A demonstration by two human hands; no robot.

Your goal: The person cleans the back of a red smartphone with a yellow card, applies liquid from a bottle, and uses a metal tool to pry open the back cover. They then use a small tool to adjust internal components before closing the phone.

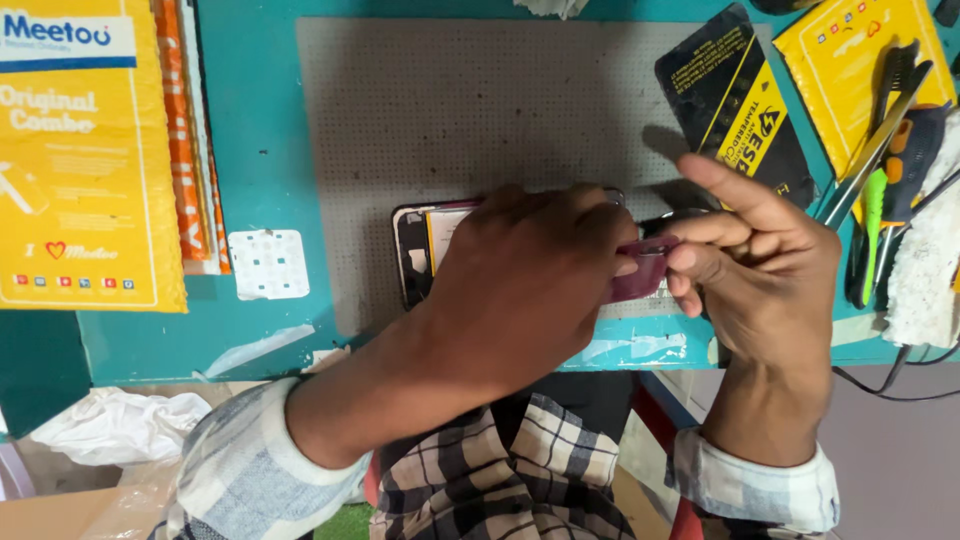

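An opened phone (418, 252) lies flat on a grey perforated mat (470, 110), its inner parts showing at the left end. My left hand (520, 285) presses down over most of the phone and hides its middle. My right hand (755, 255) pinches a small dark-red piece (640, 272) at the phone's right end between thumb and fingers, with the forefinger stretched out. Whether that piece is joined to the phone I cannot tell.
A yellow padded envelope (75, 160) lies at the left beside orange-edged packets (185, 130). A small white dotted sheet (268, 264) sits by the mat. At the right are a black-and-yellow flat pack (735, 105), another yellow pack (850, 60), tweezers and screwdrivers (885, 150), a white cloth (925, 250).
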